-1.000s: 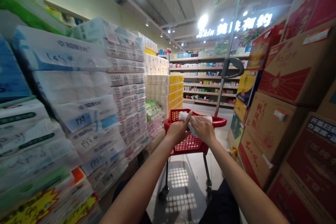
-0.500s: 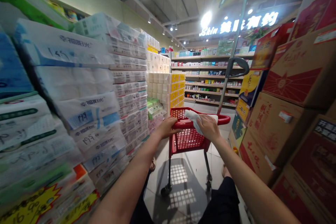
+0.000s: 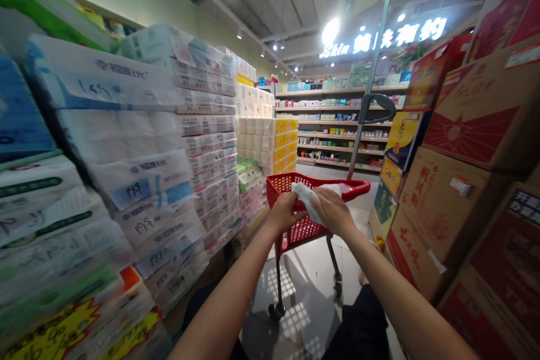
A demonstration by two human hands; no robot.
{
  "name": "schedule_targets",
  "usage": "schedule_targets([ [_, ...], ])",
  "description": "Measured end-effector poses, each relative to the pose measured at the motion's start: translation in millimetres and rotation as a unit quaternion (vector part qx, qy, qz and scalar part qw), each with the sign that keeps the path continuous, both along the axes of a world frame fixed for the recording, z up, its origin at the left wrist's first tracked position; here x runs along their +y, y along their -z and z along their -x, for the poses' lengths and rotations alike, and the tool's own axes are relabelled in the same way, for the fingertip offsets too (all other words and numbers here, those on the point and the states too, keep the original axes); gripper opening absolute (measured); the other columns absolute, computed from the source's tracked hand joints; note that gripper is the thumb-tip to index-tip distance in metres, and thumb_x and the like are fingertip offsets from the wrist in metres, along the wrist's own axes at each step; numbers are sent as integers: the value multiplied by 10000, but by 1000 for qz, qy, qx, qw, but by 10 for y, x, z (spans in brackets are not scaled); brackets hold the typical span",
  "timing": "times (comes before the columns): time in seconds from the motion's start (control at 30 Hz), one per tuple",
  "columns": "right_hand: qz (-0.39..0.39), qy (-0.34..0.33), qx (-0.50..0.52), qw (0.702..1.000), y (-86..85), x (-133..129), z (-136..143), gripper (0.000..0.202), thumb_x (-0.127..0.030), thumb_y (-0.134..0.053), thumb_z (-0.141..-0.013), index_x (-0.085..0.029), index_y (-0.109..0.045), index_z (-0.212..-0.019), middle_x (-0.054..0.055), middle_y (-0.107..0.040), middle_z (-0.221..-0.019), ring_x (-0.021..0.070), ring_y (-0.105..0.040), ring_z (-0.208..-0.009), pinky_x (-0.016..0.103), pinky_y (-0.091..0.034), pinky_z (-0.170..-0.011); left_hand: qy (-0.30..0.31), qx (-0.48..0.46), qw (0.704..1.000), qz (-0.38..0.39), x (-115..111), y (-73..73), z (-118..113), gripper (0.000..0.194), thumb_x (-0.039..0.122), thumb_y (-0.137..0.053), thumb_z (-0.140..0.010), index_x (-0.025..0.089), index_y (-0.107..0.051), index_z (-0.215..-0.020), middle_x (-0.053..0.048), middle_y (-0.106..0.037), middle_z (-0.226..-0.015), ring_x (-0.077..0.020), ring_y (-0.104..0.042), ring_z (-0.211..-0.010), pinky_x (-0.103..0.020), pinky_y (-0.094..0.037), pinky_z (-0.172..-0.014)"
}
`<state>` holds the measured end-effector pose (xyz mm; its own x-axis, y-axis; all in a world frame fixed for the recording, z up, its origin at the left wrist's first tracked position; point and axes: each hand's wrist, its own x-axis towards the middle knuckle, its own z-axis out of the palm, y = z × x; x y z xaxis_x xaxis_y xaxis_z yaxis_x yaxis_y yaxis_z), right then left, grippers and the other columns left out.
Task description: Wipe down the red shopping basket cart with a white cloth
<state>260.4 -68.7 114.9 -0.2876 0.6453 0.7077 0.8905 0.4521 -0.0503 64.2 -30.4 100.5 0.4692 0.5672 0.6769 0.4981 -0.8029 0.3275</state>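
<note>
A small red shopping cart [image 3: 304, 230] with a lattice basket stands in front of me on grey wheeled legs. Across its red handle lies a white cloth [image 3: 309, 202]. My right hand [image 3: 331, 211] presses the cloth against the handle, its fingers wrapped over it. To its left, my left hand [image 3: 284, 212] has its fingers closed at the handle, beside the cloth's left end. Part of the handle is hidden under my hands and the cloth.
Tall stacks of tissue packs [image 3: 143, 180] line the left side. Cardboard boxes [image 3: 439, 197] are piled on the right. A grey pole [image 3: 367, 101] with a looped handle rises beyond the cart, before stocked shelves [image 3: 333, 107].
My left hand has shifted right, up to the cloth. The cloth and my right hand have moved slightly left, and the cart has turned a little.
</note>
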Motion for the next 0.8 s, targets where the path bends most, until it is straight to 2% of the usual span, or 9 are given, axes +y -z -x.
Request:
schedule_targets([
  [0.17,36,59,69,995,-24,166,-486,492,-418,-260,-992,-164,-565,-1282,119,-610,-1271,251,-520,-1220,427,-376,-1041,-2,21,1000,11,-165,-85,-77,325,487,-606,-850,192,-529,-960,-69,-588,-992,-235,-554,-971,-373,-475,-857],
  [0.3,56,103,89,989,-59,212,-621,537,-444,-235,-988,-158,-584,-1279,126,-605,-1288,263,-507,-1249,444,-375,-1050,45,25,999,16,-273,-103,-61,290,406,-568,-890,214,-504,-1098,-75,-581,-1128,-231,-554,-1076,-376,-470,-923],
  [0.4,37,105,78,991,-33,156,-557,518,-431,-253,-985,-171,-588,-1281,109,-602,-1298,253,-500,-1258,448,-358,-1071,59,-3,998,39,-305,-71,-60,386,375,-577,-890,231,-435,-1218,-81,-581,-1183,-232,-574,-1091,-379,-489,-906],
  [0.53,12,72,55,996,18,7,-305,482,-404,-260,-993,-191,-603,-1256,84,-613,-1289,228,-493,-1268,458,-306,-1112,65,-40,996,38,-295,-6,-103,550,331,-618,-867,246,-324,-1324,-103,-558,-1261,-247,-550,-1174,-413,-473,-954],
  [0.7,17,27,15,999,-13,-199,65,442,-394,-269,-1003,-202,-649,-1123,73,-674,-1166,207,-565,-1158,416,-305,-1112,61,-31,997,19,-257,57,-121,589,300,-595,-870,195,-270,-1349,-156,-514,-1294,-261,-516,-1211,-427,-454,-981],
  [0.8,17,0,3,1000,-39,-256,102,415,-409,-296,-998,-213,-648,-1097,65,-680,-1135,208,-573,-1124,390,-347,-1074,52,-25,998,26,-263,65,-100,577,305,-581,-870,179,-269,-1339,-156,-525,-1256,-263,-532,-1172,-421,-474,-941],
])
